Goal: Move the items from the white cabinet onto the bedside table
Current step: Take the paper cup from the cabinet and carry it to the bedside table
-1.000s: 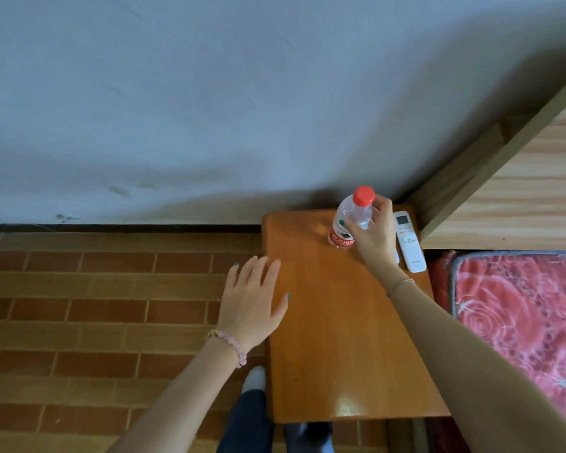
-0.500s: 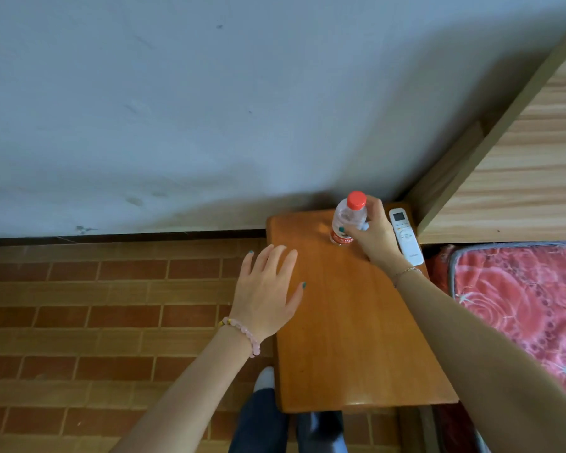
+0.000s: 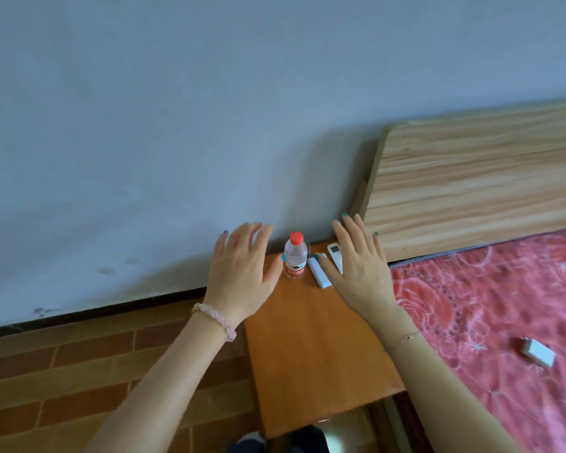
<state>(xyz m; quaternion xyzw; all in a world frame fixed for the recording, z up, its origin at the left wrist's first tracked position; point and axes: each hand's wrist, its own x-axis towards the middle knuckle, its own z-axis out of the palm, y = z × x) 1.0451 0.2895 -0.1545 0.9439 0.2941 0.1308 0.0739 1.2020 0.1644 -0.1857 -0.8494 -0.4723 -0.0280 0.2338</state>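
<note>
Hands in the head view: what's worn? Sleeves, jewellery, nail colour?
No sleeves show; both forearms are bare. Left hand: pink beaded bracelet at the wrist. Right hand: thin gold chain bracelet at the wrist. Teal nail polish on both hands.

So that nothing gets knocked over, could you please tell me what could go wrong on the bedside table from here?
1. The left hand hangs open with its thumb right beside the upright water bottle; a sideways brush could topple it.
2. The right hand hides part of the remote and is close to the white bar; pulling back carelessly might drag them across the bedside table.
</note>
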